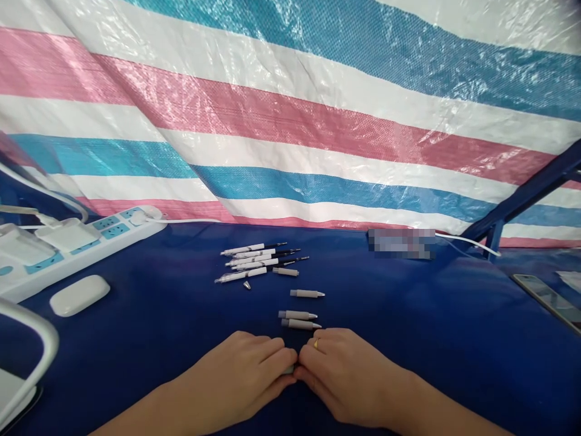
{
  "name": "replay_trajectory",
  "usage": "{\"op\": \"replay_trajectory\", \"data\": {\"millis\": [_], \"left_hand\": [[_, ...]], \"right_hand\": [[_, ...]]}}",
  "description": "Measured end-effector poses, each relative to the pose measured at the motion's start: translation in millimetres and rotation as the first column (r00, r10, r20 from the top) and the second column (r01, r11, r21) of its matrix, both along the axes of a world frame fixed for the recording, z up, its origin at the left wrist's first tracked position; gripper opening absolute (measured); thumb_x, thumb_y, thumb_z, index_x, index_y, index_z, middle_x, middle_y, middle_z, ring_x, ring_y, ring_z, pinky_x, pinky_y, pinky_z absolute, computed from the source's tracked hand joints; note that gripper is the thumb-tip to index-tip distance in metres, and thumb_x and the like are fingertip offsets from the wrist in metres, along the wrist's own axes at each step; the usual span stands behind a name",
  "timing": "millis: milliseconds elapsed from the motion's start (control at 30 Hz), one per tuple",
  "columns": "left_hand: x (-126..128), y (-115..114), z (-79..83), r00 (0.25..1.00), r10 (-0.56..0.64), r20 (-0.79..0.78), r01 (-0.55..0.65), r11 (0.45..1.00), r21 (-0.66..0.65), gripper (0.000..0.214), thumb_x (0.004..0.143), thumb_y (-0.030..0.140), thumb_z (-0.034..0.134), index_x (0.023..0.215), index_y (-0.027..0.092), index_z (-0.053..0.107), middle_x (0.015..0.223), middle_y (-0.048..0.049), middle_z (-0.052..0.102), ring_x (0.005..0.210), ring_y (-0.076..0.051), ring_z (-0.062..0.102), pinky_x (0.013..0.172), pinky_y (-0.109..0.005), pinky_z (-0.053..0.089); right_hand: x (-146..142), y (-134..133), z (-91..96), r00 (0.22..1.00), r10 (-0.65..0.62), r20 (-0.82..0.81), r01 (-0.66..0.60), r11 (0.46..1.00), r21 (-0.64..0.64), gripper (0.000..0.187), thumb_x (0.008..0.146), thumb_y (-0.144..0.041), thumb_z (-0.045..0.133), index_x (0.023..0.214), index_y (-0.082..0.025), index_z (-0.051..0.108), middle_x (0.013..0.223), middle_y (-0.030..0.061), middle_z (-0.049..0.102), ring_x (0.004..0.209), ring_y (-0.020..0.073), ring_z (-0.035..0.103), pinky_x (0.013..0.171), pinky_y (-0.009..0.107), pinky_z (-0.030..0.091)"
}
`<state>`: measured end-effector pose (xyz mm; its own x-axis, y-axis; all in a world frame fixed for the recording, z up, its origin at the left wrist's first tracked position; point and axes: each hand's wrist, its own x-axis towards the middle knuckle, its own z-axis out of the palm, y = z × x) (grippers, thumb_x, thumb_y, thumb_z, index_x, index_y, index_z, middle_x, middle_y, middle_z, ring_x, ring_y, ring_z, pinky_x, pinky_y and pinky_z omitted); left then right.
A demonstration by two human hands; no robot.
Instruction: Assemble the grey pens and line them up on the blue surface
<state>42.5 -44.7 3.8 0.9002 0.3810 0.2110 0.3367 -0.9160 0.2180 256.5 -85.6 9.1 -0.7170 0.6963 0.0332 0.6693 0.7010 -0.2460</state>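
Nearest to you, your left hand (247, 375) is pinching a small greyish piece (288, 369) between thumb and fingers, so that grip is closing with no visible gap; your right hand (351, 375) is curling its fingers in against the same spot, but they are hiding what, if anything, that grip is holding and how far it is closing. The piece is sitting low in the view, where your two hands are meeting over the counter (385, 315). Just beyond your fingers, a near pen front (299, 324) and a middle pen front (297, 315) are lying side by side, and a far pen front (307, 293) is lying a little past them; all three are carrying silver tips. Farther off, a loose tip (247, 285) is lying by the white barrels (254, 261), a grey section (285, 272) is showing no silver tip, and dark refills (285, 252) are sticking out among the barrels. You are seemingly partway through: three fronts are looking complete, while no whole pen is showing and fronts and barrels are lying apart. As for direction, your held piece is probably running left to right, though your fingers are covering its ends; the three fronts are pointing their tips right, and the barrels are slanting, refill points right and slightly away from you.
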Motion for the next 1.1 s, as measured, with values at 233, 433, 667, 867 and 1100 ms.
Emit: {"op": "replay_trajectory", "data": {"millis": [233, 433, 667, 867, 1100], "left_hand": [[0.1, 0.5, -2.5, 0.999, -0.002, -0.032, 0.002, 1.000, -0.001, 0.029, 0.103, 0.027, 0.029, 0.083, 0.020, 0.049, 0.071, 0.0035, 0.059, 0.056, -0.013, 0.056, 0.050, -0.027, 0.033], [0.5, -1.5, -3.1, 0.997, 0.069, -0.021, -0.070, 0.992, -0.101, 0.012, 0.097, 0.021, 0.042, 0.085, 0.021, 0.045, 0.073, 0.0046, 0.059, 0.056, -0.012, 0.056, 0.051, -0.026, 0.033], [-2.4, -5.8, -1.5, 0.993, 0.114, -0.011, -0.114, 0.981, -0.157, 0.008, 0.090, 0.015, 0.045, 0.085, 0.022, 0.043, 0.074, 0.0044, 0.060, 0.059, -0.013, 0.058, 0.052, -0.026, 0.035], [-6.0, -4.8, 0.8, 0.993, 0.118, -0.029, -0.121, 0.985, -0.123, 0.009, 0.091, 0.014, 0.042, 0.087, 0.022, 0.045, 0.078, 0.0030, 0.061, 0.064, -0.014, 0.059, 0.056, -0.025, 0.038], [-5.0, 1.6, -8.9, 0.992, 0.098, -0.074, -0.105, 0.989, -0.103, 0.010, 0.098, 0.018, 0.041, 0.089, 0.022, 0.046, 0.080, 0.0029, 0.063, 0.063, -0.015, 0.060, 0.053, -0.027, 0.036]], "right_hand": [[0.1, -1.2, -2.3, 1.000, -0.015, 0.002, 0.015, 1.000, -0.007, 0.022, 0.098, -0.023, 0.042, 0.078, -0.020, 0.049, 0.072, -0.0010, 0.060, 0.064, 0.0142, 0.053, 0.062, 0.029, 0.035], [-2.1, 1.5, 3.3, 0.988, -0.117, -0.100, 0.106, 0.988, -0.111, 0.021, 0.099, -0.024, 0.041, 0.080, -0.020, 0.048, 0.076, -0.0024, 0.061, 0.065, 0.0119, 0.055, 0.059, 0.025, 0.036], [-2.4, 5.4, 9.9, 0.987, -0.111, -0.114, 0.090, 0.981, -0.174, 0.015, 0.096, -0.024, 0.049, 0.081, -0.021, 0.049, 0.080, -0.0038, 0.063, 0.069, 0.0115, 0.057, 0.062, 0.024, 0.037], [-2.5, 3.7, 7.1, 0.990, -0.091, -0.108, 0.081, 0.992, -0.096, 0.022, 0.100, -0.025, 0.041, 0.081, -0.021, 0.050, 0.078, -0.0026, 0.063, 0.069, 0.0122, 0.058, 0.064, 0.025, 0.038], [-3.2, 5.8, 0.8, 0.977, -0.168, -0.129, 0.147, 0.976, -0.162, 0.006, 0.095, -0.024, 0.054, 0.090, -0.020, 0.054, 0.084, -0.0027, 0.066, 0.072, 0.0131, 0.063, 0.058, 0.024, 0.038]]}}
